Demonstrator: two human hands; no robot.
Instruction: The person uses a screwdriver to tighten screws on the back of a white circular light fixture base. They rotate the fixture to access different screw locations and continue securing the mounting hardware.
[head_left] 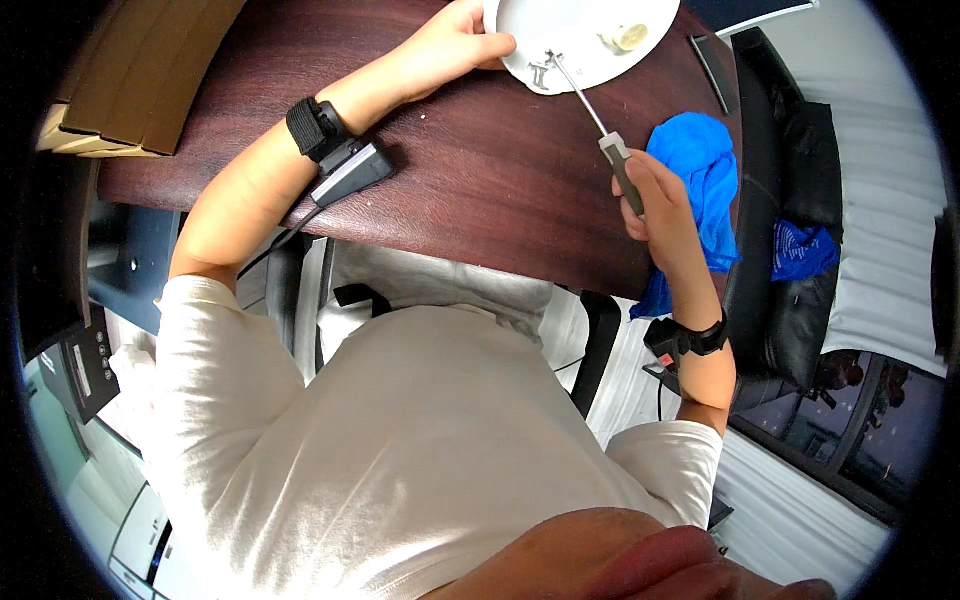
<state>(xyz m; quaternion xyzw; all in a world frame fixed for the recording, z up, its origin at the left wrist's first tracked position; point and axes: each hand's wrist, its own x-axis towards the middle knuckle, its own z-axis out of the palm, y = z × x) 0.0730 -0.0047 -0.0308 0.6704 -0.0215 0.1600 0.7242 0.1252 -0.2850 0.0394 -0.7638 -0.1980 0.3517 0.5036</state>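
At the far edge of the view, my left hand (pixel 452 42) grips the left rim of a white, shallow, rounded dish-like piece (pixel 525 25), its thumb on the surface. A screwdriver (pixel 615 155) with a grey and white handle is in my closed right hand (pixel 662 208). Its shaft points up and left over the white piece, and the tip is at a few small grey metal bits (pixel 540 74) that look like screws. Farther right on the same piece sits a small cream-coloured round part (pixel 630 38). The top of the white piece is cut off by the view.
The dark red-brown table (pixel 440 170) carries a blue cloth (pixel 695 170) right of my right hand. Brown cardboard boxes (pixel 150 75) stand at the left. A small grey device with a cable (pixel 352 175) lies by my left wrist. A black sofa (pixel 810 170) is at the right.
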